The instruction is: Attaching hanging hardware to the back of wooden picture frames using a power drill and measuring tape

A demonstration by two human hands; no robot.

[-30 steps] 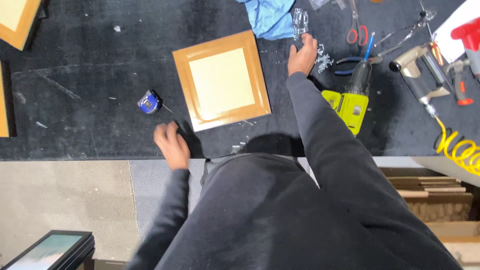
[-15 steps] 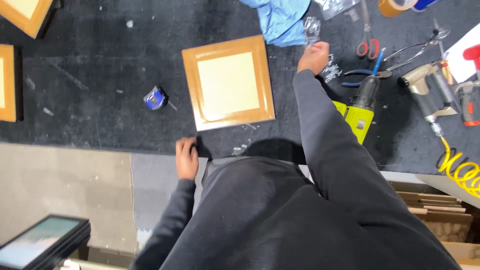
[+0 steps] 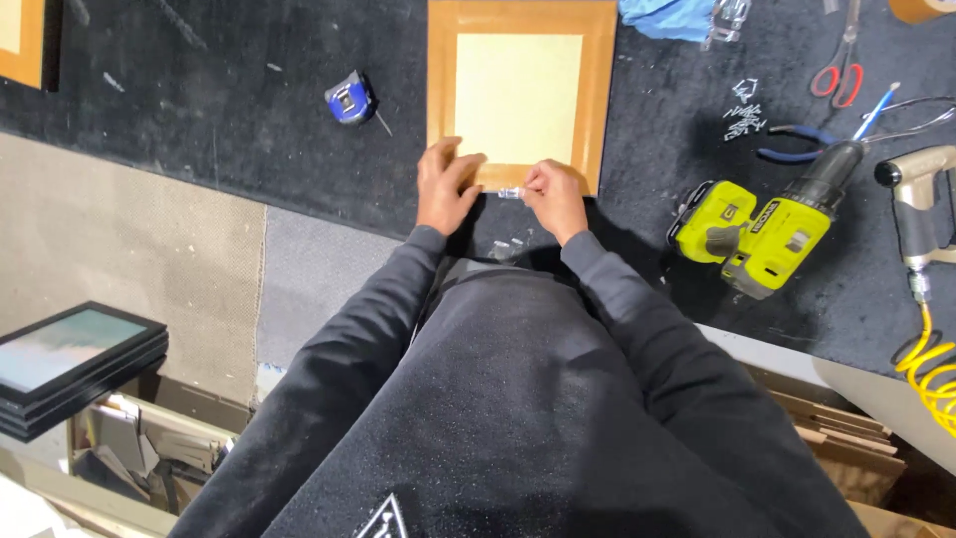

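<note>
A blue tape measure lies left on the dark surface. The left hand presses fingers on the wooden frame's near edge, while the right hand pinches a small clear piece against it. Steadying the frame flat should help; a yellow drill sits right.

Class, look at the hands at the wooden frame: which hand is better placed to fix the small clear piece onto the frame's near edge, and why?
Probably the right hand: it pinches the small clear piece at the wooden frame, while the left hand rests on it.
</note>
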